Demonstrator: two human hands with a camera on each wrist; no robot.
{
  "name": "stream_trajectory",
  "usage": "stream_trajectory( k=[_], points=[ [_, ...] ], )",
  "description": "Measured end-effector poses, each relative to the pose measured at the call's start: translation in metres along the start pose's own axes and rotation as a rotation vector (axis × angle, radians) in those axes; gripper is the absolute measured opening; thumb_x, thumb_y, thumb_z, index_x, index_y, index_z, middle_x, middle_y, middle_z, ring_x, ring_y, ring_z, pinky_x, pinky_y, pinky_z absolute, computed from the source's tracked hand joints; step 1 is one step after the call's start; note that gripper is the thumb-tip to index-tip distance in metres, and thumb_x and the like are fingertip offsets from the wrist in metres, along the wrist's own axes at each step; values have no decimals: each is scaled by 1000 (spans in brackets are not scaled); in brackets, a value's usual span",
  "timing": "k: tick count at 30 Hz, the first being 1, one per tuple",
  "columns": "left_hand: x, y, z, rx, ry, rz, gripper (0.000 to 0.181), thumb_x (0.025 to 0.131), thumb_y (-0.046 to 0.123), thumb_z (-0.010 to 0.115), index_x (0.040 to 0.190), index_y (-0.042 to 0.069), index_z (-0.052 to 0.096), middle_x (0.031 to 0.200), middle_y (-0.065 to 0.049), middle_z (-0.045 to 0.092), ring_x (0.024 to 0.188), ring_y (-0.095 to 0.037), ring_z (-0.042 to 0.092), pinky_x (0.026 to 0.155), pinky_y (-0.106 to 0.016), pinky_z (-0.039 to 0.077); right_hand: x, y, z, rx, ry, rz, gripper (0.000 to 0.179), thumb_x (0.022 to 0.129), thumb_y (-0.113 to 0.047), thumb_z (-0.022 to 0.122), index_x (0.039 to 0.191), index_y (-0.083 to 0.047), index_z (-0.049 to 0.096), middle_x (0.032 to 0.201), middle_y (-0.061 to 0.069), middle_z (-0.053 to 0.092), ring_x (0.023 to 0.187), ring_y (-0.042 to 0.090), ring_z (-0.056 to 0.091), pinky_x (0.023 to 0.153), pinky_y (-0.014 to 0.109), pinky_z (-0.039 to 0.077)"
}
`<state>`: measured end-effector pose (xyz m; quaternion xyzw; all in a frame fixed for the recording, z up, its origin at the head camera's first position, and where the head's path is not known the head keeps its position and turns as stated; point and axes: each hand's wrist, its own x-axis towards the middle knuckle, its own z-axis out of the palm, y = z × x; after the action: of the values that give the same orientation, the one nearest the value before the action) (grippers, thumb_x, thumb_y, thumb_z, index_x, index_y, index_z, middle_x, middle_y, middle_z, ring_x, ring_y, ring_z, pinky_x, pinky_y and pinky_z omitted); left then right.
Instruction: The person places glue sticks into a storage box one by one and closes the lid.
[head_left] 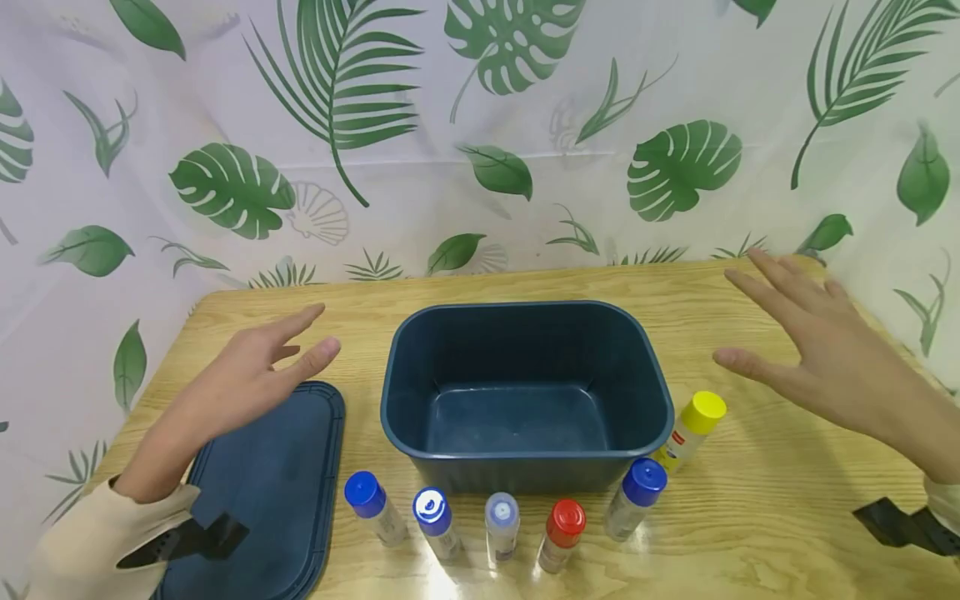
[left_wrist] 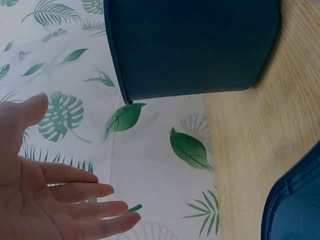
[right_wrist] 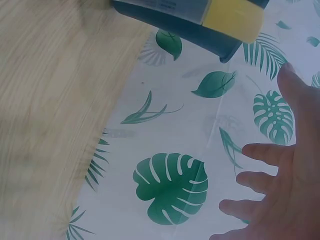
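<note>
A dark blue plastic bin (head_left: pixel 517 475) stands on the wooden table, with nothing inside it. My left hand (head_left: pixel 243 371) hovers to its left, over the far end of a flat dark blue lid (head_left: pixel 255 500), fingers extended and holding nothing. On the other side my right hand (head_left: pixel 825 358) is raised with fingers spread, beyond a yellow-capped bottle (head_left: pixel 693 425) beside the bin's right front corner. In the left wrist view the palm (left_wrist: pixel 45 205) faces the bin's side (left_wrist: pixel 190 50). The right wrist view shows the spread hand (right_wrist: pixel 280 200) and the yellow cap (right_wrist: pixel 234 20).
In front of the bin stand several small clear bottles: blue-capped ones (head_left: pixel 367 496) (head_left: pixel 435 518) (head_left: pixel 636 496), a pale-capped one (head_left: pixel 502 525) and a red-capped one (head_left: pixel 562 533). A leaf-printed white cloth (head_left: pixel 555 167) hangs behind the wooden table (head_left: pixel 750 525).
</note>
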<state>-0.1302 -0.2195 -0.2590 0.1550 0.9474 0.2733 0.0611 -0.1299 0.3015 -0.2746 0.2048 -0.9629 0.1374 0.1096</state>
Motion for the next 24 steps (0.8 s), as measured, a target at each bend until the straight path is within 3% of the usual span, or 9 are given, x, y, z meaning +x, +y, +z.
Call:
stream_trajectory(
  k=[8, 14, 18, 24],
  points=[
    [-3, 9, 2, -92, -2, 36, 65, 101, 44, 46, 148, 2, 33, 149, -19, 39, 126, -40, 48, 99, -56, 43, -5, -8, -3, 21, 10, -13, 85, 87, -41, 70, 152, -7, 27, 161, 14, 10, 145, 40, 9, 111, 63, -9],
    [-5, 11, 6, -177, -14, 37, 66, 98, 40, 55, 147, 1, 35, 146, -20, 42, 125, -37, 51, 95, -49, 48, -9, -12, -1, 79, -2, -21, 85, 85, -37, 74, 151, -6, 30, 161, 10, 10, 146, 39, 7, 112, 65, -4],
    [-5, 13, 9, -211, -7, 22, 66, 96, 39, 60, 145, 0, 39, 141, -19, 48, 121, -34, 55, 93, -46, 50, -13, -16, 0, 120, -35, 22, 86, 84, -34, 76, 152, -11, 29, 161, 9, 13, 145, 41, 10, 108, 71, 9],
    [-4, 14, 12, -289, 2, -14, 60, 95, 38, 61, 140, 0, 47, 133, -15, 58, 115, -27, 61, 93, -43, 51, -16, -18, 2, 133, -47, 32, 85, 83, -31, 76, 152, -14, 30, 156, 15, 26, 133, 52, 31, 94, 74, 30]
  ],
)
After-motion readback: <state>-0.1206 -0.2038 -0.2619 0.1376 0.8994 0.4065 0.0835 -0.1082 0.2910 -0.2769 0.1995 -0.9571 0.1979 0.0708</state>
